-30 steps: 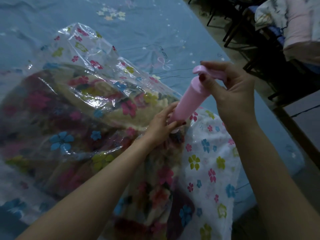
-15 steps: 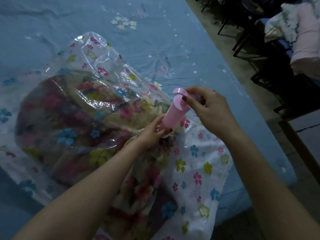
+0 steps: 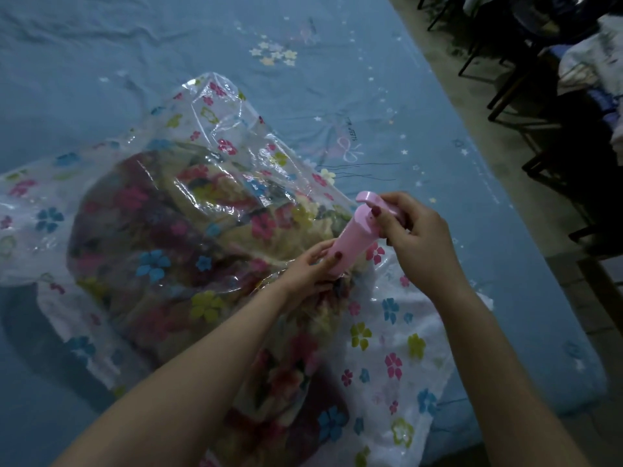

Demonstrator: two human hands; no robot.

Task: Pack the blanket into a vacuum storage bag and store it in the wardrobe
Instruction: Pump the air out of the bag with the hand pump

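Clear plastic printed with small coloured flowers wraps the blanket (image 3: 188,237): the vacuum storage bag (image 3: 215,106) lies on the blue bedsheet (image 3: 101,55) at the middle of your view, the bundle bulging toward 9 o'clock and the loose flat end trailing toward 5 o'clock. You have the pink hand pump (image 3: 354,237) planted on the bag at centre, tilted toward 1 o'clock, presumably seated on the valve, which your fingers hide. Your left hand (image 3: 313,267) curls round the base of the barrel, likely to keep it pressed tight so no air leaks back; your right hand (image 3: 414,237) grips the handle at the top, placed to work the plunger. The bag looks puffy, so pumping seems far from done. On the sheet toward 12 o'clock, small dark lettering appears to read "SLEEP WELL"; nothing legible shows on the pump.
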